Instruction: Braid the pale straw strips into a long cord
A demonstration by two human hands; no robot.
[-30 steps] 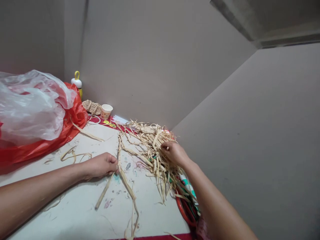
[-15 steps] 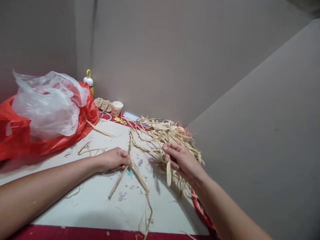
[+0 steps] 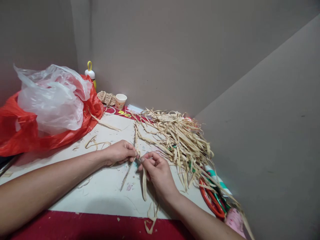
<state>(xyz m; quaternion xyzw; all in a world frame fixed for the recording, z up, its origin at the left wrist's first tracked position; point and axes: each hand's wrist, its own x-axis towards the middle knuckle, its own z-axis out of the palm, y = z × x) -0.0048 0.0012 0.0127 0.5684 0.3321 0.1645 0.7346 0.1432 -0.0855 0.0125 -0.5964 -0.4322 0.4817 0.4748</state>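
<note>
Board on red cloth, grey walls nr — L hand pinching braid, R hand gripping strip.

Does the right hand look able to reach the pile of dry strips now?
Probably yes: the pile lies close beside the right hand, nothing visible between them, though that hand pinches a strip.

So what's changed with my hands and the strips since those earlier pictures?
Your right hand has left the pile of dry strips, carrying one strip, and moved left to the braid, close beside your left hand. Your left hand still pinches the braid; the paper cup and bottle stayed put.
</note>
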